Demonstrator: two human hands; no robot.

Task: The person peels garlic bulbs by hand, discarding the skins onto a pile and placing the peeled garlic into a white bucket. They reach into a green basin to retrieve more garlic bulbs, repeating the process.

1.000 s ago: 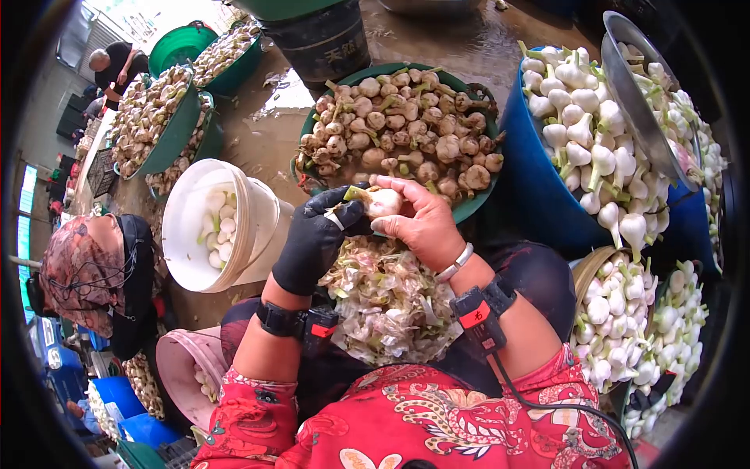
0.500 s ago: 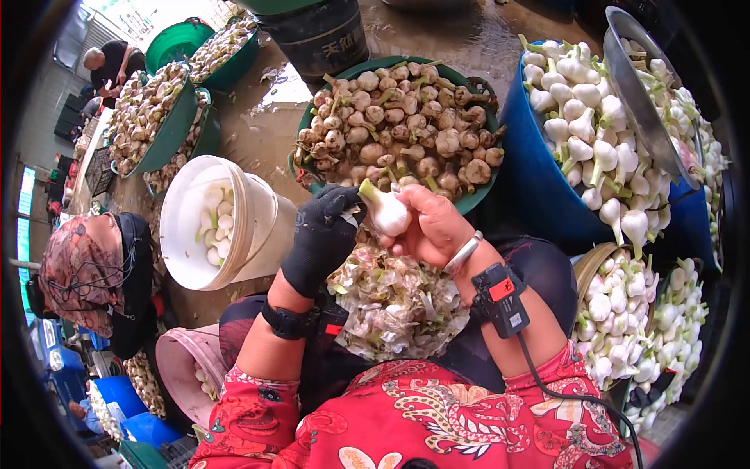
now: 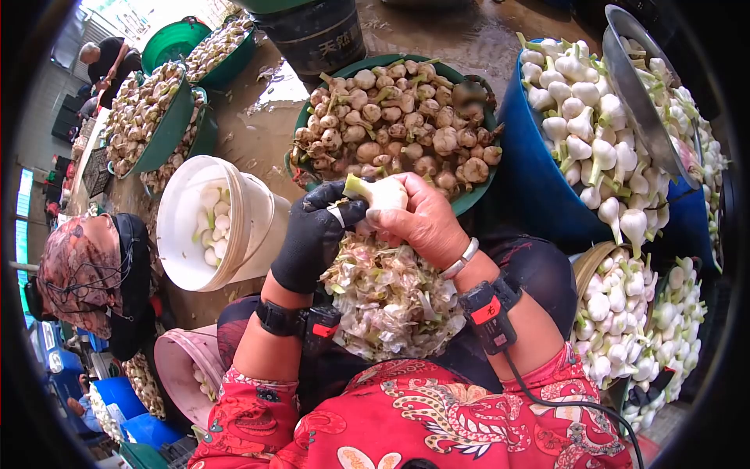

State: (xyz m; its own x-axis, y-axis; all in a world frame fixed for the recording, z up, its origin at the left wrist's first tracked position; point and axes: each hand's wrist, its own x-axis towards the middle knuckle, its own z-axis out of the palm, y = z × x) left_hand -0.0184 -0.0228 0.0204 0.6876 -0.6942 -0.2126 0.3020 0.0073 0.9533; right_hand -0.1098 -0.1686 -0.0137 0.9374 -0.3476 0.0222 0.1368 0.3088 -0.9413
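A whitish garlic bulb (image 3: 386,195) with a short green stem is held between my hands, stem end toward the left. My bare right hand (image 3: 428,224) grips its round end, the thumb pressed along the bulb's lower side. My left hand (image 3: 312,238), in a black glove with a pale band or strip at the finger, is closed at the stem side. Below both hands, a heap of garlic peelings (image 3: 394,301) lies over my lap. Just beyond them stands a green tub (image 3: 308,117) full of unpeeled, soil-stained garlic bulbs.
To the left are a white bucket (image 3: 176,242) with some clean garlic and a pink bucket (image 3: 176,359). A blue tub (image 3: 539,180) heaped with white garlic rises at right, a metal basin (image 3: 637,86) against it. A person in a patterned head covering (image 3: 82,270) sits at far left.
The bulb has turned, its stem now pointing more to the left. My right hand has rolled over so its back shows, and my left fingers have closed in at the stem.
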